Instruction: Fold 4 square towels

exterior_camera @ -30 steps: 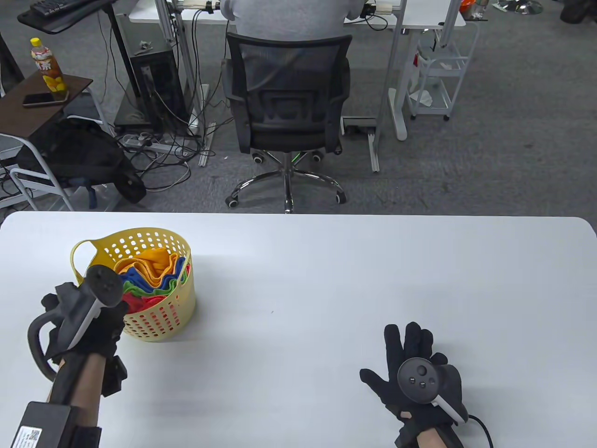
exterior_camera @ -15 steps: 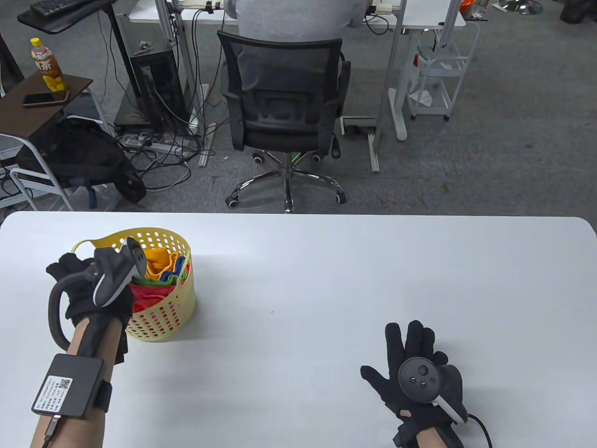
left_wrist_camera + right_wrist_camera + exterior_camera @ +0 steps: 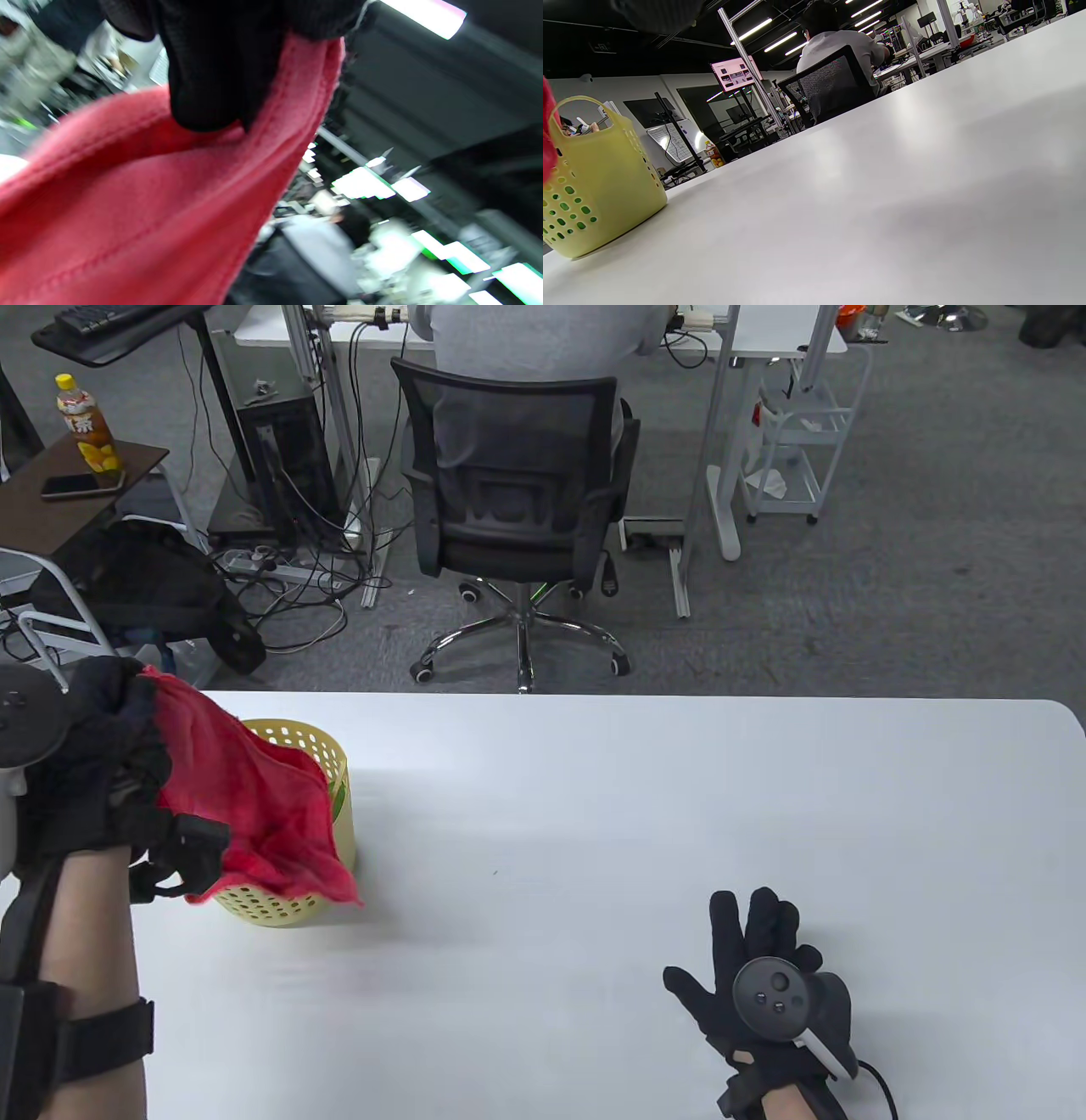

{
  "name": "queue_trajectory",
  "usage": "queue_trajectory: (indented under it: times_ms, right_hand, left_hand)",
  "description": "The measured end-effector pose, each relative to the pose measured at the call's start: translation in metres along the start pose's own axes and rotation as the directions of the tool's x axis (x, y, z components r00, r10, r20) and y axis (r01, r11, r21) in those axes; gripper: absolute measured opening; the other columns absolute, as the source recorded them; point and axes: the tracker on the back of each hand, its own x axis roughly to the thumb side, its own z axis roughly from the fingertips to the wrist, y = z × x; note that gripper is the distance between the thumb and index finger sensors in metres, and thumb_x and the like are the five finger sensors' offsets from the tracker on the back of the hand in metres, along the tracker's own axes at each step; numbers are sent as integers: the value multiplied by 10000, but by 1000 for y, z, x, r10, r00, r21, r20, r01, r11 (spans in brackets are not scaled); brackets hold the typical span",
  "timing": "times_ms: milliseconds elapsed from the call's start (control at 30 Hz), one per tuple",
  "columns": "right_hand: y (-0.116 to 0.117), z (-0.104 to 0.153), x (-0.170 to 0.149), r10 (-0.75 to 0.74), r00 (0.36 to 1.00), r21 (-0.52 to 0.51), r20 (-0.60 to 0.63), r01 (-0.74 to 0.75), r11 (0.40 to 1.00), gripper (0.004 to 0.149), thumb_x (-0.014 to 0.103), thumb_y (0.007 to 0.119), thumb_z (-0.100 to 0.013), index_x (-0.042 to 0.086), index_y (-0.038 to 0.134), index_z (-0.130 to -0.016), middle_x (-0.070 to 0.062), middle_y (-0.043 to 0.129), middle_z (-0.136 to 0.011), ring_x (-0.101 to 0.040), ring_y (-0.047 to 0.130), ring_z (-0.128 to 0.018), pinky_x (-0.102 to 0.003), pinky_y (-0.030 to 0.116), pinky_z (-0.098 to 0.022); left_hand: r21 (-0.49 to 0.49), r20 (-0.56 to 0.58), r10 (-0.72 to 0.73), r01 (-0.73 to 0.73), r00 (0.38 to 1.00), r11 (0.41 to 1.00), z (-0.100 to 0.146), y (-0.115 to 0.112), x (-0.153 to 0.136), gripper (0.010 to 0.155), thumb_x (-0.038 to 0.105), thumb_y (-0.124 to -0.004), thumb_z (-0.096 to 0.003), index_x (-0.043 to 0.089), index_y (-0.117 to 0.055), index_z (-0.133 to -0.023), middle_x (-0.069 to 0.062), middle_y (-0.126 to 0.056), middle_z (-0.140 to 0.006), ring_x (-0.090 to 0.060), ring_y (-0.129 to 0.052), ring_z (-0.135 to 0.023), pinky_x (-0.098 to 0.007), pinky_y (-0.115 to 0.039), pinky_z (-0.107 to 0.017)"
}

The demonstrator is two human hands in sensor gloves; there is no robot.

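My left hand point(image 3: 102, 746) grips a red towel point(image 3: 254, 806) by one edge and holds it raised above the yellow perforated basket point(image 3: 335, 768) at the table's left. The towel hangs over the basket and hides what is inside it. In the left wrist view my gloved fingers point(image 3: 212, 76) pinch the red towel point(image 3: 127, 212) along its hem. My right hand point(image 3: 755, 967) rests flat on the white table point(image 3: 594, 814) at the front right, fingers spread, holding nothing. The basket also shows in the right wrist view point(image 3: 598, 186).
Beyond the table's far edge, a black office chair point(image 3: 517, 500) with a seated person stands. A side table with a bottle point(image 3: 85, 428) and a phone is at the far left.
My left hand reached into the basket, then lifted up and to the left with the red towel pulled out. My right hand stayed flat on the table.
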Motion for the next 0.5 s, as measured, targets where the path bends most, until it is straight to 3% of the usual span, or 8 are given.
queue_trajectory:
  times_ms: [133,233,367,500]
  right_hand:
    - [0,-1,-1,-10,1000,-7,2,10,1000,941,580,662,-519,84,139,-1123,-435,-45,-1043,-662,-2,-877,-844,145,-475]
    - [-1,0,-2,-15,1000,-11,3,15,1000,940,580,661,-521,84,138,-1123,-435,-44,-1043,-662,-2,-877,-843,144,-475]
    - [-3,0,-2,-26,1000,-21,4,26,999,939,580,661,-521,83,142,-1124,-434,-41,-1044,-662,1,-878,-844,144,-474]
    - [-4,1,-3,-31,1000,-28,1,31,999,938,578,662,-522,79,144,-1124,-435,-39,-1045,-662,2,-878,-843,144,-474]
  left_hand:
    - [-116,151,297,-282,943,952,20,1,21,419,399,-655,-550,334,-721,-958,96,-971,-866,-218,-972,-889,-534,-585,-835]
    - [-243,244,427,-372,871,896,40,-3,48,419,405,-648,-554,348,-704,-965,106,-943,-904,-213,-931,-940,-538,-565,-844]
    - [-307,330,485,-393,810,866,67,-15,83,421,418,-651,-552,356,-700,-965,115,-934,-916,-207,-921,-954,-540,-558,-848]
    - [-299,357,374,-275,856,914,77,-46,91,420,414,-660,-548,349,-714,-959,99,-943,-908,-227,-929,-936,-550,-559,-841]
